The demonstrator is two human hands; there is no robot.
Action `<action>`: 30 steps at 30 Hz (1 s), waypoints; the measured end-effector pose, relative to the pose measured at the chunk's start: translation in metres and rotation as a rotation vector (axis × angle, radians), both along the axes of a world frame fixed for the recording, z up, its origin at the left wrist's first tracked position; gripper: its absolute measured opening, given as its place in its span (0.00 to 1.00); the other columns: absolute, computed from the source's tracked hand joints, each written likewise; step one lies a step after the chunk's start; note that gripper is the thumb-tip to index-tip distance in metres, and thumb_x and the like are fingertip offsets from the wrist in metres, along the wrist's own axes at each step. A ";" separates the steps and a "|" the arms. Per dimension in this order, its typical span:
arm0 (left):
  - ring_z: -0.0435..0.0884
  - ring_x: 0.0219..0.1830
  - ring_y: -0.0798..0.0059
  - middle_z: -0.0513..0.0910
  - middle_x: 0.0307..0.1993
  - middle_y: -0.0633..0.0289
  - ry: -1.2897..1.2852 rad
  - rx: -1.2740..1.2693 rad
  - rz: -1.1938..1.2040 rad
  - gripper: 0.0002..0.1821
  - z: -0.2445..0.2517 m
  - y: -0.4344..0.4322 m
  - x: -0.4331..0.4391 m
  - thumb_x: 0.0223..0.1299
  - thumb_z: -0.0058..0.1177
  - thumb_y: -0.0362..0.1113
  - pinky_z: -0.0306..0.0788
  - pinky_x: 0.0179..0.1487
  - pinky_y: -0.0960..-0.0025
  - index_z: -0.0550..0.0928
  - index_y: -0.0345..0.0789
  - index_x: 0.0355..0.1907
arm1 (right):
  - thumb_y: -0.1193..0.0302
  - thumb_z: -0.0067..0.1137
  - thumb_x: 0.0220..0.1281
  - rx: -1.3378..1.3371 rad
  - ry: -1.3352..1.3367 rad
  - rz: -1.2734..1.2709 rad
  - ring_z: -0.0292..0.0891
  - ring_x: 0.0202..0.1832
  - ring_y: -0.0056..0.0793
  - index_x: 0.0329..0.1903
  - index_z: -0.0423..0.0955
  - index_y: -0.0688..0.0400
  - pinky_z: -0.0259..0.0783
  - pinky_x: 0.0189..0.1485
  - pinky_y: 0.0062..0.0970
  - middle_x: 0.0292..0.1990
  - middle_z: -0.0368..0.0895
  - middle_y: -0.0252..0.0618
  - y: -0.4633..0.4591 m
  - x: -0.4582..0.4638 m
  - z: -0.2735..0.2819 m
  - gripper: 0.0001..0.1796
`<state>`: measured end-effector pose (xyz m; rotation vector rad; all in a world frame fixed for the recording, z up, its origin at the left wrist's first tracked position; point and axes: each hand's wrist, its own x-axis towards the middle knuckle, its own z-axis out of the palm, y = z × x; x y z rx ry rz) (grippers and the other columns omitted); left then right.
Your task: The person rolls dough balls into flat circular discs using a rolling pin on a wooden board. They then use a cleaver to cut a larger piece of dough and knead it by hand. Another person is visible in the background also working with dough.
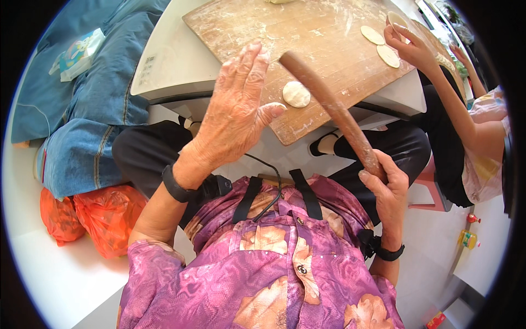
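A wooden rolling pin (337, 111) is gripped at its near end by my right hand (386, 185), its far end raised toward the board. My left hand (240, 98), dusted with flour, is held flat with the fingers extended and the thumb out to the side. It holds nothing. Between the left thumb and the pin, a small flattened round of dough (296, 94) rests on the floured wooden board (246, 24). Two thin dough wrappers (372, 35) (388, 56) lie near the board's right edge.
Another person's hand (404, 39) holds a wrapper (397, 19) at the right. The board sits on a white table (176, 70). Red plastic bags (109, 220) stand below a blue-covered seat (78, 156) on the left. A pink stool (429, 189) and an oil bottle (467, 239) are at right.
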<state>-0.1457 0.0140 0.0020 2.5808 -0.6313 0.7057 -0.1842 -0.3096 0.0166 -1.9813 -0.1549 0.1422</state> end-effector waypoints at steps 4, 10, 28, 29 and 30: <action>0.57 0.79 0.48 0.62 0.75 0.43 0.010 0.142 0.000 0.40 0.003 0.008 0.004 0.75 0.43 0.58 0.46 0.81 0.49 0.63 0.26 0.74 | 0.81 0.64 0.52 -0.080 -0.064 0.104 0.75 0.36 0.23 0.52 0.78 0.67 0.72 0.42 0.22 0.37 0.81 0.38 0.016 0.011 -0.007 0.21; 0.59 0.78 0.53 0.67 0.73 0.45 0.061 0.307 -0.045 0.39 -0.013 0.013 0.023 0.77 0.38 0.60 0.44 0.81 0.50 0.68 0.26 0.72 | 0.77 0.67 0.53 -0.201 -0.140 0.164 0.79 0.33 0.38 0.50 0.79 0.65 0.74 0.41 0.29 0.35 0.82 0.47 0.028 0.032 -0.018 0.19; 0.60 0.78 0.50 0.66 0.73 0.43 0.041 0.353 -0.051 0.39 -0.020 0.011 0.036 0.77 0.37 0.60 0.44 0.81 0.51 0.67 0.25 0.71 | 0.65 0.65 0.64 -0.562 -0.399 0.185 0.81 0.41 0.51 0.49 0.77 0.60 0.76 0.42 0.41 0.41 0.82 0.47 0.014 0.040 -0.022 0.16; 0.58 0.78 0.50 0.64 0.74 0.43 0.011 0.358 -0.046 0.40 -0.020 0.008 0.045 0.77 0.35 0.60 0.43 0.82 0.51 0.66 0.25 0.72 | 0.65 0.65 0.64 -0.589 -0.411 0.175 0.81 0.41 0.51 0.49 0.77 0.60 0.76 0.42 0.41 0.41 0.82 0.47 0.011 0.050 -0.021 0.16; 0.59 0.78 0.50 0.66 0.73 0.43 -0.014 0.335 -0.043 0.39 -0.021 0.004 0.058 0.78 0.35 0.60 0.43 0.82 0.50 0.67 0.26 0.72 | 0.63 0.63 0.66 -0.635 -0.436 0.142 0.81 0.42 0.51 0.48 0.78 0.61 0.75 0.44 0.42 0.41 0.82 0.47 0.007 0.060 -0.020 0.15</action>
